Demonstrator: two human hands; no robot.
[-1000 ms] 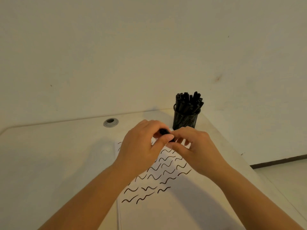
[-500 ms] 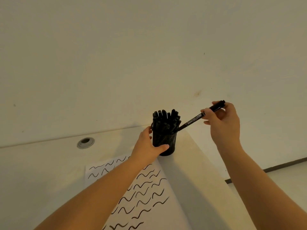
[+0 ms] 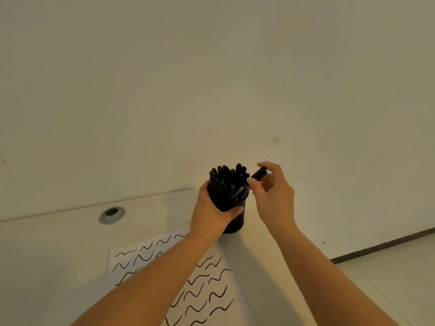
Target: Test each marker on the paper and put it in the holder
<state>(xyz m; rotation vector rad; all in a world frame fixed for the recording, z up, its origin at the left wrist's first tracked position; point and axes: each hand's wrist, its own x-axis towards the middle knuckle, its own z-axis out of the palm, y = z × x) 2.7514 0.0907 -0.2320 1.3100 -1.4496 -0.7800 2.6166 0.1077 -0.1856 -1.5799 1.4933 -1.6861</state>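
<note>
- A black marker [image 3: 257, 174] is held tilted, its long axis running from the upper right down to the lower left; the capped upper end points up and to the right, the lower end is sunk among the other markers in the holder.
- The marker is a slim black barrel with a blunt black end; pale lettering is faintly seen on the lower part, too small to be read.
- The right hand [image 3: 273, 196] is pinched on the marker near its upper end, thumb below and fingers curled over it.
- The black mesh holder [image 3: 233, 208] is stood upright at the far right corner of the pale desk [image 3: 58, 255], packed with black markers.
- The left hand [image 3: 211, 212] is wrapped round the holder's side, thumb across its front.
- A white paper [image 3: 211, 285] lined with rows of black wavy strokes is laid on the desk, just nearer than the holder.
- A round cable grommet [image 3: 111, 214] is set into the desk, well to the left.
</note>
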